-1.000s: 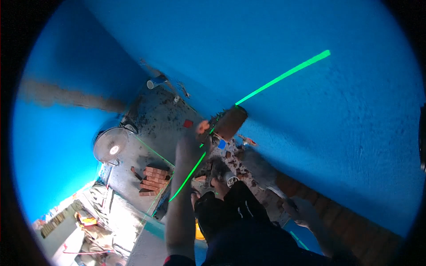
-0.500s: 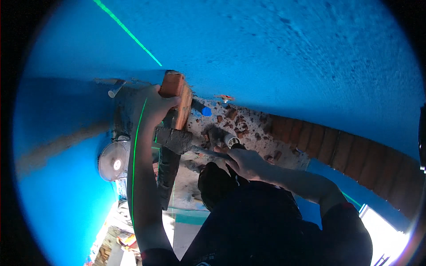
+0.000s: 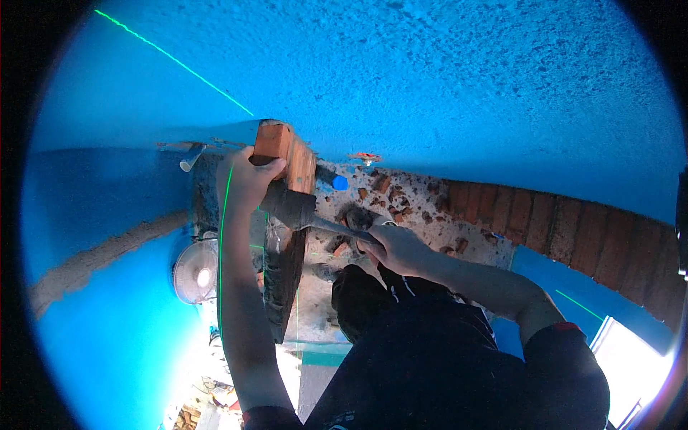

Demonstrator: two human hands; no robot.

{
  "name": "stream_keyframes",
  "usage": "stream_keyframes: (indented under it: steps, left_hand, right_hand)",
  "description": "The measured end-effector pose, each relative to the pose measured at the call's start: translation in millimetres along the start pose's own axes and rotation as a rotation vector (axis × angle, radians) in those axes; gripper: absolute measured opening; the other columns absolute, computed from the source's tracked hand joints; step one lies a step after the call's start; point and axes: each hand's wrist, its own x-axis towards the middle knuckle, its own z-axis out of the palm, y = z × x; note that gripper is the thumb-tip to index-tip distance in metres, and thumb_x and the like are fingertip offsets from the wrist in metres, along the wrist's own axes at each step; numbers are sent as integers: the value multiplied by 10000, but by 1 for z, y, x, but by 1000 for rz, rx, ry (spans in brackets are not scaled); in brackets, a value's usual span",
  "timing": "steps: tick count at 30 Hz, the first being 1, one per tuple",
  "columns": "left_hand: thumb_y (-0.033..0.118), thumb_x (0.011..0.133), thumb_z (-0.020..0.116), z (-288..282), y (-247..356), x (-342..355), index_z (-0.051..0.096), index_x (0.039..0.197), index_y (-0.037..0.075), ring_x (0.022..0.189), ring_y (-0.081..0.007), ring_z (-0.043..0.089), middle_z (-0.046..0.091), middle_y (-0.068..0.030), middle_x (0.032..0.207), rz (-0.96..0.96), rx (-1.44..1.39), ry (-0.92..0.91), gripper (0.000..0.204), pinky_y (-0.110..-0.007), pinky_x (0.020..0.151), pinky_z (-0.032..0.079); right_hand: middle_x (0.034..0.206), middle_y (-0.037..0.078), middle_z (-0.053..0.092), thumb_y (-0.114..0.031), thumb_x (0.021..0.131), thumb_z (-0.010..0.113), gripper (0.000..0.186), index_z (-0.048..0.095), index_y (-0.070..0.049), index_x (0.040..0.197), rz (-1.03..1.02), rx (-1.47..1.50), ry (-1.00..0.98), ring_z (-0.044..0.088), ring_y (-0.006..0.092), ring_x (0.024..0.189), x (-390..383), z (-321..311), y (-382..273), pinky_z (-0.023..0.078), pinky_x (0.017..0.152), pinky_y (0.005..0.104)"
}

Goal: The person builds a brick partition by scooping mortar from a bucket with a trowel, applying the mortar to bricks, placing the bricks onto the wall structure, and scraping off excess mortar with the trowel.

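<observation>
A red brick (image 3: 287, 154) is being gripped by the fingers of the left hand (image 3: 247, 179), against a bright blue wall (image 3: 466, 86). A trowel (image 3: 312, 215) loaded with grey mortar is being held in the right hand (image 3: 394, 247), touching the brick's right face. A white fan (image 3: 195, 271) is standing below left.

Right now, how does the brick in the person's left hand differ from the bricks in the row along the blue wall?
The held brick is lifted and gripped by the left hand, while the row of bricks sits fixed in place in a course. The held brick stands alone, with a trowel in the right hand against it; the row of bricks lies side by side with joints between. Both are reddish-orange.
</observation>
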Motion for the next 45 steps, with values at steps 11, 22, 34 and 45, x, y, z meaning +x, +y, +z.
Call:
stream_keyframes:
  steps: [11, 22, 34, 45]
  left_hand:
    - [336, 729, 773, 2, 9, -5, 707, 978, 15, 811, -295, 699, 707, -175, 878, -79, 31, 48, 412, -399, 702, 538]
    - [337, 708, 798, 5, 2, -3, 698, 989, -19, 818, -321, 695, 701, -204, 884, -63, 55, 117, 465, -414, 720, 533]
    - [279, 751, 783, 9, -3, 1, 688, 1019, -22, 840, -264, 704, 714, -184, 897, -99, -82, 45, 415, -385, 729, 531]
    - [286, 786, 767, 5, 1, -13, 674, 1036, -21, 836, -190, 688, 719, -143, 940, -100, -169, 27, 407, -314, 750, 509]
  right_hand:
    - [808, 164, 571, -205, 983, 512, 220, 541, 1, 1054, -21, -75, -20, 574, 310, 690, 4, -25, -13, 447, 596, 468]
    - [747, 137, 516, -275, 1007, 496, 251, 564, -37, 964, 9, -47, -28, 530, 289, 646, -1, -17, -8, 419, 599, 475]
    - [763, 96, 604, -335, 998, 514, 303, 583, -45, 1053, 48, 153, -106, 594, 247, 650, -38, 7, 8, 461, 617, 430]
    - [836, 163, 628, -406, 975, 480, 400, 571, -30, 1076, 182, 373, 198, 640, 294, 772, -2, 19, 15, 494, 691, 430]
